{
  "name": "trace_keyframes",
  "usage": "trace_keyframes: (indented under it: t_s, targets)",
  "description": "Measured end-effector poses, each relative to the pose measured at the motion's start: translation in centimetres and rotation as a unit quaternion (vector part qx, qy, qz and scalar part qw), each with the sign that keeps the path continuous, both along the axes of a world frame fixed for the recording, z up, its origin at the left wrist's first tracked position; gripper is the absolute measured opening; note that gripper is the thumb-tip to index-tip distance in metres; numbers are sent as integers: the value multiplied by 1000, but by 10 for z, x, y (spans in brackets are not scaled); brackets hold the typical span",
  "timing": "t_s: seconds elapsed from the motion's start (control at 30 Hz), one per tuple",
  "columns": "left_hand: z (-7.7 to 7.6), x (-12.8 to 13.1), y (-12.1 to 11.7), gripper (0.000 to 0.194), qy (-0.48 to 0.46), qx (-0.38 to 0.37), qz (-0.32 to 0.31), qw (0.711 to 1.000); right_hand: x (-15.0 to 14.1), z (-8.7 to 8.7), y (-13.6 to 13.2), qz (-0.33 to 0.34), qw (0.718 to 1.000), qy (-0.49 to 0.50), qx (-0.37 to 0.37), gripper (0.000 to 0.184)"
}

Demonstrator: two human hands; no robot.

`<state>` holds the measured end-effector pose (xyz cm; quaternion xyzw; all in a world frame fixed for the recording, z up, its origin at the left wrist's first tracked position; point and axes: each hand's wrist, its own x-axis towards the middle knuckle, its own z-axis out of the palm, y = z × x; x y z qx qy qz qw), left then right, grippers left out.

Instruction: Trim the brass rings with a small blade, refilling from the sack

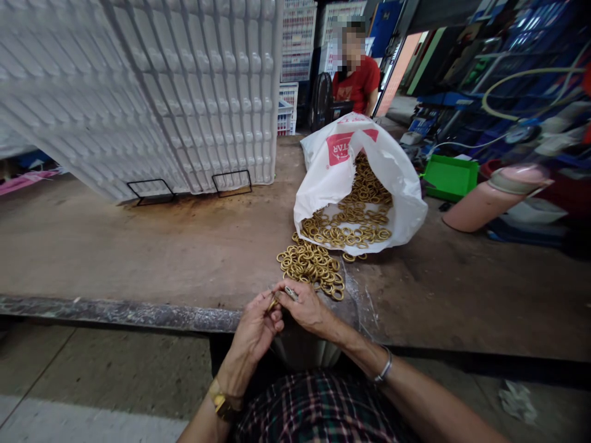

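Both hands meet at the table's front edge. My left hand (257, 324) pinches a brass-coloured ring (272, 304) between thumb and fingers. Closed around a small grey metal tool (290, 293), my right hand (305, 311) is against the ring; the tool's kind is mostly hidden by the fingers. Just beyond the hands lies a loose pile of similar rings (310, 266). Behind it, a white plastic sack (318, 166) lies on its side with its mouth towards me, and many more rings (367, 184) spill from inside it.
Tall white ribbed plastic sheets (198, 92) stand on the wooden table (115, 258) at left, by black wire stands (232, 183). At right are a pink bottle (489, 200) and a green tray (450, 177). A person in red (362, 86) is behind a fan (322, 98).
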<state>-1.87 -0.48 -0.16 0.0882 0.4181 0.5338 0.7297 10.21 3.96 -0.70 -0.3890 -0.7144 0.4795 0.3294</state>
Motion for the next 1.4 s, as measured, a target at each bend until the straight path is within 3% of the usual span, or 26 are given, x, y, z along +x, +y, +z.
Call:
trace_keyframes:
  t_s: [0.23, 0.5, 0.63, 0.77, 0.9, 1.07, 1.2, 1.4]
  targets:
    - [2, 1, 0, 9, -38, -26, 11, 999, -2, -3, 3, -31, 997, 32, -55, 23]
    - [-1, 1, 1, 2, -65, -32, 5, 997, -1, -3, 5, -48, 998, 21, -29, 22]
    - [0, 3, 3, 5, -77, -28, 29, 996, 4, -11, 3, -88, 990, -93, 60, 17]
    - [-1, 6, 5, 8, -71, -19, 58, 996, 10, -15, -1, -12, 959, -238, 154, 19]
    - [-3, 7, 5, 12, -58, -4, 67, 996, 9, -7, -4, 35, 927, -340, 152, 24]
    - [-3, 7, 3, 15, -56, -1, 84, 995, 2, 2, -5, 25, 897, -421, 136, 22]
    - [-1, 4, 2, 12, -77, -21, 107, 991, -8, 4, -6, 5, 881, -455, 134, 21]
    - [12, -10, -2, 25, -104, -56, 162, 980, -30, 17, -6, 7, 861, -472, 187, 20]
